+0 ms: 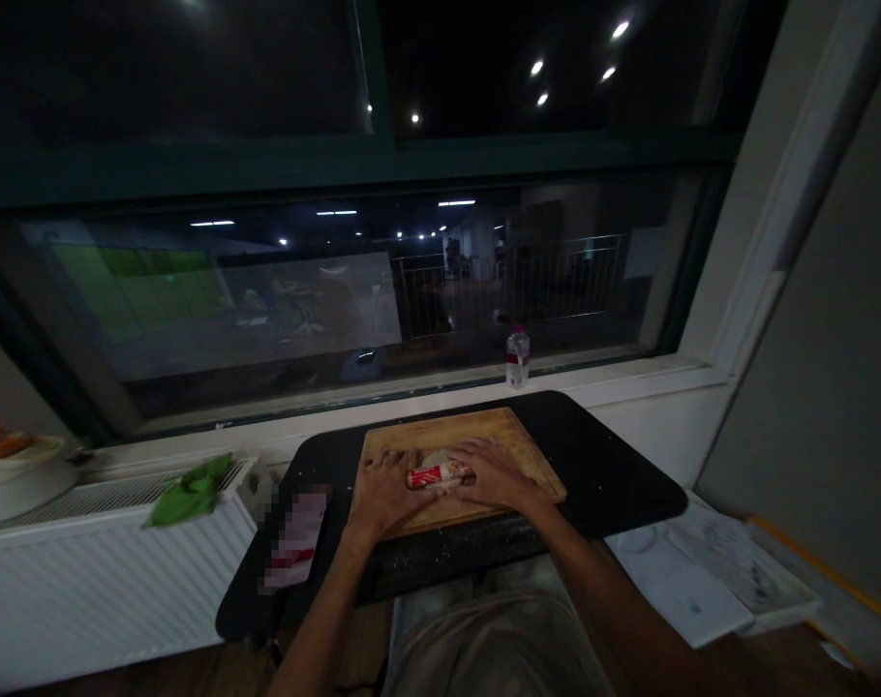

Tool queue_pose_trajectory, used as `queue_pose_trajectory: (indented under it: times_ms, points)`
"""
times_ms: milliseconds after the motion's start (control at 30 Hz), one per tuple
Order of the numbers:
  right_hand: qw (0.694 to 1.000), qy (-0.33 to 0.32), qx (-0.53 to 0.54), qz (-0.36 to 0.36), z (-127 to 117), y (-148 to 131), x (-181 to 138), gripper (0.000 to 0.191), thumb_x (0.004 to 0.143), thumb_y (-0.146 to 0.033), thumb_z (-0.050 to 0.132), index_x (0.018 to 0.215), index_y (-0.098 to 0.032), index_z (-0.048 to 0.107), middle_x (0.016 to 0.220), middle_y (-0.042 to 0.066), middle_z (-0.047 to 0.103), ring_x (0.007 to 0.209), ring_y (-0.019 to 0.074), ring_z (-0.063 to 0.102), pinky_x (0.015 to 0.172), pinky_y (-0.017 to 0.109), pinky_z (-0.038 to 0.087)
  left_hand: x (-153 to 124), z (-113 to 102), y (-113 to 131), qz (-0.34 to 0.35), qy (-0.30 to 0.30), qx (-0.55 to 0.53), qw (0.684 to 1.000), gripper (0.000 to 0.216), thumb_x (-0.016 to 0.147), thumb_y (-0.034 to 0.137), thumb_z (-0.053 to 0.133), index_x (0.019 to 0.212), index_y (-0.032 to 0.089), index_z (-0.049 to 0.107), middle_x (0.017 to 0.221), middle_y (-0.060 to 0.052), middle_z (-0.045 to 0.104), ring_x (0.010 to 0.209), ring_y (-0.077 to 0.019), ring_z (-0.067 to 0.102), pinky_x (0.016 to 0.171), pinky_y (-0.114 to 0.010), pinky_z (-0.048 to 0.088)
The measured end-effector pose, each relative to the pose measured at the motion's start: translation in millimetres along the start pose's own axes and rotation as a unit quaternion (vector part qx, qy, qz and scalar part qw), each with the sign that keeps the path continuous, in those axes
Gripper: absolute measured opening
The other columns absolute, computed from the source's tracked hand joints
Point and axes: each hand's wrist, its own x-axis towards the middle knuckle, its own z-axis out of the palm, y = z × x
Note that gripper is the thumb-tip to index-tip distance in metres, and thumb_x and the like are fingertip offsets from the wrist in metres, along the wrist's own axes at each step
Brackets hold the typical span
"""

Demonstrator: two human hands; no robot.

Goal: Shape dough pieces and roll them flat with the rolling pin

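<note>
On the wooden cutting board (513,433) lies a roll-shaped packet (437,473) with a red and white printed wrapper. My left hand (389,492) is round its left end, fingers behind and thumb along the near side. At the other end, my right hand (493,472) has its fingers over the far side and its thumb in front. A pale patch shows just behind the packet, between my fingertips; I cannot make out what it is. Both palms are low, close to the board.
The board rests on a black table (607,474) with pale crumbs along its near edge. A blurred phone-like object (299,542) lies at left. A bottle (517,358) stands on the windowsill. A green cloth (192,492) drapes over the radiator (121,581), near a white bowl (23,479). A laptop (680,581) sits low at right.
</note>
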Motion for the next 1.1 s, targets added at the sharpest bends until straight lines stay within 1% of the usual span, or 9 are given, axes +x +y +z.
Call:
queue_pose_trajectory:
  times_ms: [100, 267, 433, 533, 667, 733, 867, 967, 1100]
  points:
    - [1.000, -0.006, -0.003, -0.008, -1.7, -0.8, -0.1, 0.078, 0.088, -0.047, 0.082, 0.161, -0.027, 0.063, 0.158, 0.011, 0.067, 0.148, 0.0354, 0.056, 0.129, 0.050, 0.035, 1.4, -2.3, 1.5, -0.006, -0.006, -0.004, 1.000, 0.074, 0.094, 0.084, 0.060, 0.145, 0.030, 0.071, 0.151, -0.014, 0.071, 0.143, -0.0409, 0.060, 0.121, -0.059, 0.040]
    - [1.000, -0.005, -0.008, -0.010, -5.0, -4.9, 1.1, 0.071, 0.088, -0.045, 0.082, 0.156, -0.027, 0.068, 0.155, 0.010, 0.070, 0.146, 0.0357, 0.058, 0.129, 0.053, 0.035, 1.5, -5.7, 5.6, -0.021, -0.004, -0.012, 1.000, 0.074, 0.091, 0.087, 0.061, 0.138, 0.030, 0.073, 0.145, -0.015, 0.073, 0.141, -0.0412, 0.060, 0.119, -0.061, 0.040]
    - [1.000, 0.017, -0.013, -0.006, 0.7, -4.7, -0.2, 0.065, 0.092, -0.047, 0.080, 0.152, -0.025, 0.071, 0.154, 0.010, 0.071, 0.144, 0.0340, 0.059, 0.127, 0.050, 0.038, -0.7, -13.2, 13.8, -0.022, -0.009, -0.006, 1.000, 0.075, 0.092, 0.085, 0.061, 0.139, 0.028, 0.072, 0.140, -0.017, 0.074, 0.137, -0.0417, 0.062, 0.115, -0.059, 0.043]
    - [0.999, 0.025, -0.020, 0.004, 2.7, -5.8, -2.4, 0.064, 0.092, -0.047, 0.080, 0.151, -0.025, 0.071, 0.153, 0.009, 0.071, 0.144, 0.0337, 0.059, 0.129, 0.050, 0.036, -0.9, -12.9, 13.1, -0.009, -0.007, 0.000, 1.000, 0.075, 0.094, 0.084, 0.060, 0.144, 0.028, 0.071, 0.144, -0.017, 0.073, 0.140, -0.0414, 0.061, 0.119, -0.059, 0.041]
    - [0.999, 0.020, -0.029, 0.009, -2.0, -10.1, -4.8, 0.065, 0.093, -0.049, 0.079, 0.154, -0.028, 0.069, 0.155, 0.009, 0.070, 0.145, 0.0344, 0.059, 0.127, 0.051, 0.039, -0.9, -2.6, 2.1, 0.030, 0.009, -0.007, 0.999, 0.078, 0.099, 0.082, 0.055, 0.157, 0.029, 0.063, 0.159, -0.015, 0.065, 0.152, -0.0404, 0.053, 0.126, -0.059, 0.037]
    - [0.999, 0.022, -0.032, 0.005, -4.7, -13.0, -5.6, 0.062, 0.098, -0.051, 0.074, 0.154, -0.026, 0.069, 0.155, 0.009, 0.070, 0.145, 0.0338, 0.060, 0.125, 0.050, 0.041, -1.3, 3.4, -3.8, 0.041, 0.014, -0.005, 0.999, 0.070, 0.107, 0.073, 0.046, 0.161, 0.029, 0.059, 0.163, -0.013, 0.063, 0.154, -0.0381, 0.052, 0.126, -0.059, 0.039]
    - [0.997, 0.056, -0.049, 0.016, -4.1, -21.5, -7.8, 0.048, 0.114, -0.042, 0.048, 0.150, -0.020, 0.072, 0.151, 0.011, 0.073, 0.142, 0.0304, 0.065, 0.125, 0.048, 0.043, -3.5, 11.4, -9.8, 0.057, 0.019, 0.011, 0.998, 0.055, 0.118, 0.042, 0.026, 0.160, 0.028, 0.059, 0.162, -0.009, 0.065, 0.154, -0.0319, 0.054, 0.124, -0.056, 0.043]
    - [0.994, 0.075, -0.073, 0.029, 0.0, -29.5, -11.7, 0.051, 0.117, -0.034, 0.036, 0.151, -0.016, 0.070, 0.150, 0.013, 0.073, 0.138, 0.0291, 0.068, 0.122, 0.046, 0.046, -6.6, 15.6, -11.1, 0.080, 0.031, 0.028, 0.996, 0.051, 0.117, 0.033, 0.032, 0.158, 0.028, 0.061, 0.163, -0.009, 0.065, 0.154, -0.0322, 0.055, 0.123, -0.057, 0.045]
    - [0.991, 0.089, -0.096, 0.041, 4.3, -39.0, -20.6, 0.052, 0.119, -0.035, 0.033, 0.152, -0.014, 0.068, 0.150, 0.015, 0.073, 0.138, 0.0294, 0.068, 0.121, 0.046, 0.047, -12.4, 22.1, -12.3, 0.089, 0.055, 0.034, 0.994, 0.047, 0.117, 0.034, 0.036, 0.153, 0.029, 0.066, 0.162, -0.009, 0.066, 0.153, -0.0328, 0.057, 0.121, -0.056, 0.047]
